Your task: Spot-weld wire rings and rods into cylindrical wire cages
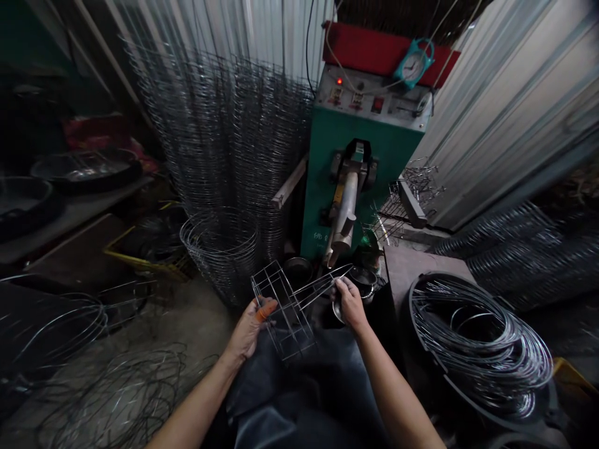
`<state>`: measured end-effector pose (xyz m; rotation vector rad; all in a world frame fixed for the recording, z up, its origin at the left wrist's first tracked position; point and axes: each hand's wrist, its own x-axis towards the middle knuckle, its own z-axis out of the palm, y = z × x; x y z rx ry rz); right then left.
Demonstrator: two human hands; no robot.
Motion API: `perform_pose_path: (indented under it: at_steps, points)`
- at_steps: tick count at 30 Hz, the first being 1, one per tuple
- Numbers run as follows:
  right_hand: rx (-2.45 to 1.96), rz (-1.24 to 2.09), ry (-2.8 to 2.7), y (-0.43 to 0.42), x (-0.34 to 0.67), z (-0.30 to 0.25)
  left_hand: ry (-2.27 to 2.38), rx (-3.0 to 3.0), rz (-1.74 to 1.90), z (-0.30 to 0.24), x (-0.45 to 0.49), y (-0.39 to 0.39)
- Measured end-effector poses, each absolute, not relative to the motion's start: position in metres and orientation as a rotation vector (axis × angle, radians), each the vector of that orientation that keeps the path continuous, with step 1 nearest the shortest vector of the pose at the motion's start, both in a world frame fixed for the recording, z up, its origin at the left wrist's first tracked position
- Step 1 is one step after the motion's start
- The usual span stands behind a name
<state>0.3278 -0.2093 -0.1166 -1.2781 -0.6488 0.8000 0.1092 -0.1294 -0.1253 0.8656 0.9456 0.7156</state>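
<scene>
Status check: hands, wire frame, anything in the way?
Left hand gripping wire frame. Right hand gripping its narrow end. Green machine ahead, metal arm near that end; contact unclear.

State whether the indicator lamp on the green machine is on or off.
On: the indicator lamp glows red on the grey panel of the green machine.
</scene>
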Motion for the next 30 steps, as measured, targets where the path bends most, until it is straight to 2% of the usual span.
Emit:
perform_pose_path:
  at_steps: [11,15,21,25,30]
  points:
    - [-1.211,0.835,-0.529,-0.191,0.334,-0.109,1.032,0.854,0.658,-0.110,0.121,-0.120]
    - [-1.351,0.837,-0.562,-0.197,0.336,-0.101,1.076,0.794,0.594,-0.111,0.121,-0.121]
    - [-1.750,0.139,-1.100,-0.214,0.371,-0.085,1.064,0.789,0.602,-0.114,0.122,-0.120]
    - [-1.728,0.112,-1.427,-0.207,0.397,-0.086,1.066,0.805,0.588,-0.113,0.122,-0.118]
    - [-1.679,0.283,-1.585,-0.197,0.410,-0.080,1.077,0.797,0.580,-0.111,0.122,-0.115]
